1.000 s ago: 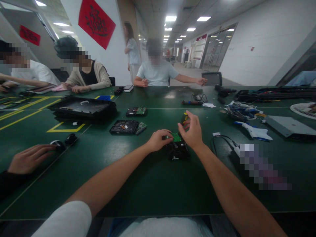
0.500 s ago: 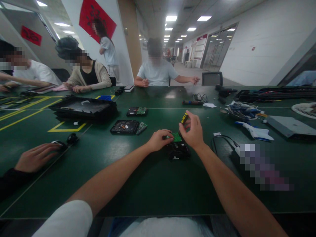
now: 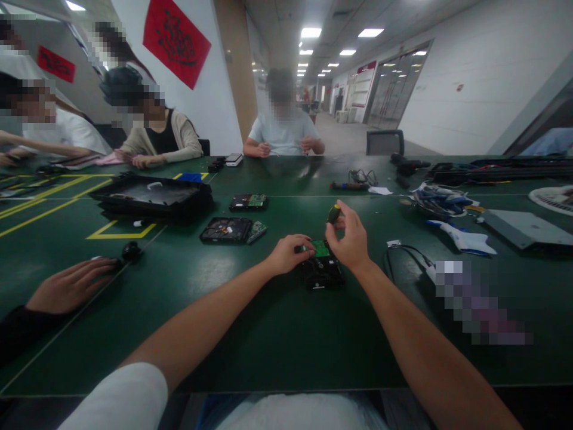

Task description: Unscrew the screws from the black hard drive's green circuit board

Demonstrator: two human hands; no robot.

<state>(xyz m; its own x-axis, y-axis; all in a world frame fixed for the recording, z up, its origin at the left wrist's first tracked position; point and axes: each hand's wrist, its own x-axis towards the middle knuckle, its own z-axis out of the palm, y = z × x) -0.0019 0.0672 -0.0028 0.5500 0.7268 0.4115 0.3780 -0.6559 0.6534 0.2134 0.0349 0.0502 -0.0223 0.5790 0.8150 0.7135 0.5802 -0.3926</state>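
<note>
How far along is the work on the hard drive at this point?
Looks mid-job. The drive lies on the table with its green board still on top. The left hand steadies it at the board's edge; the right hand holds a screwdriver upright over the board. Another drive further off already lies opened, its board beside it. Screws are too small to count.

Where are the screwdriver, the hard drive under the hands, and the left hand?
screwdriver (image 3: 333, 212), head view, on its yellow-black handle.
hard drive (image 3: 323, 272), head view, on its dark casing.
left hand (image 3: 289, 254), head view, on its back.
</note>
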